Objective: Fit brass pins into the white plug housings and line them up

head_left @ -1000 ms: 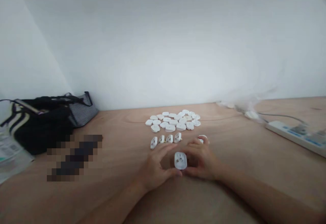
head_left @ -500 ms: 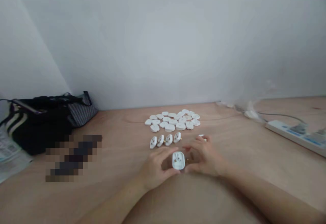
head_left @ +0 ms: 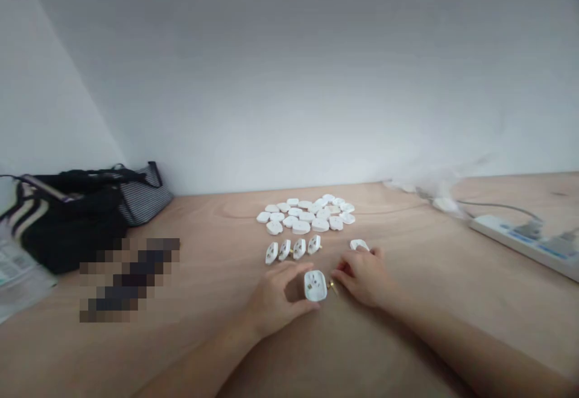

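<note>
The scene is backed by a plain pale-grey wall (head_left: pixel 289 84), against which a light-brown wooden tabletop (head_left: pixel 217 241) is set. At the far left, a black fabric bag with pale stripes (head_left: pixel 76 229) is seen; at the right, a long white power strip (head_left: pixel 520 242) is laid. A fine-striped black-and-white pouch (head_left: pixel 143 201) is seen beside the bag. By the left hand (head_left: pixel 274 298), a squarish white plastic plug housing (head_left: pixel 315 286) is held between thumb and fingers, its hollow side turned towards the camera, near the front of the tabletop. The right hand (head_left: pixel 368 278) is placed just beside it, fingers bent close together; whether anything is gripped cannot be told. Beyond the hands, a cluster of white plastic pieces (head_left: pixel 306 217) is spread, with four tilted white plug housings (head_left: pixel 299 248) lined up nearer. A single white piece (head_left: pixel 359 245) is partly hidden behind the right hand. Slender brass-coloured pins (head_left: pixel 333 288) are seen between the held housing and the right fingertips.
</note>
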Tool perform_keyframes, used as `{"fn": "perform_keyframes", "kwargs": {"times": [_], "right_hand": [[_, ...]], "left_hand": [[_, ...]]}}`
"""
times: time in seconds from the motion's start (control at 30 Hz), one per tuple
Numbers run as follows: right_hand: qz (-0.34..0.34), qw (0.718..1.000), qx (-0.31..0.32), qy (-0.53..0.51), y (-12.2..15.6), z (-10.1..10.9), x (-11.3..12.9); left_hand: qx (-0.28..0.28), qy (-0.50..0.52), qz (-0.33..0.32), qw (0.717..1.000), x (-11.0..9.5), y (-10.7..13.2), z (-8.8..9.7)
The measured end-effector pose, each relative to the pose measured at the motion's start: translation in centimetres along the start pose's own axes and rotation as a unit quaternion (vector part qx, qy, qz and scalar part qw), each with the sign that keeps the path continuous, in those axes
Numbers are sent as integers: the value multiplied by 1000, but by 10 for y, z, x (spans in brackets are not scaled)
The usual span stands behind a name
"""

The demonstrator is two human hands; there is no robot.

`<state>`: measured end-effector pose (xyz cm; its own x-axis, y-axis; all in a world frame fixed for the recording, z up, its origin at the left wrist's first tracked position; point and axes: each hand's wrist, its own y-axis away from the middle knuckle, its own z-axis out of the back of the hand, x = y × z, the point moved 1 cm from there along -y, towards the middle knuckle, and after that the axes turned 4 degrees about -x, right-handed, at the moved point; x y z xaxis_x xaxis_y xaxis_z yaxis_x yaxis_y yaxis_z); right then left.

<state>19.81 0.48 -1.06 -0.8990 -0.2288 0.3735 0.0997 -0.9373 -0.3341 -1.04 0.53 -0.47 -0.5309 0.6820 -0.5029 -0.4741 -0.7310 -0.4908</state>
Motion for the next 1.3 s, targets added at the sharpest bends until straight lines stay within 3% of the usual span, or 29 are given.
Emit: {"fn": "perform_keyframes", "kwargs": {"times": [0.17, 0.37, 0.53, 0.6, 0.83, 1.13, 1.3], "right_hand": [[22, 999, -16, -40, -1, 0, -3], [54, 982, -62, -170, 1, 2, -3], [-5, 932, -20, -362, 8, -5, 5], [-5, 920, -6, -392, 10, -6, 8], [72, 974, -49, -207, 13, 6, 18], [134, 981, -76, -117, 15, 2, 22], [178, 975, -93, -97, 15, 10, 19]], "left_hand": [[-8, 3, 4, 1000, 0, 0, 0], [-6, 4, 2, 1000, 0, 0, -2], [-13, 1, 15, 1000, 1, 1, -3], [-16, 3, 17, 1000, 1, 1, -3], [-21, 8, 14, 1000, -1, 0, -3], [-26, 5, 8, 1000, -6, 0, -4], [-25, 16, 9, 999, -7, 1, -4]]}}
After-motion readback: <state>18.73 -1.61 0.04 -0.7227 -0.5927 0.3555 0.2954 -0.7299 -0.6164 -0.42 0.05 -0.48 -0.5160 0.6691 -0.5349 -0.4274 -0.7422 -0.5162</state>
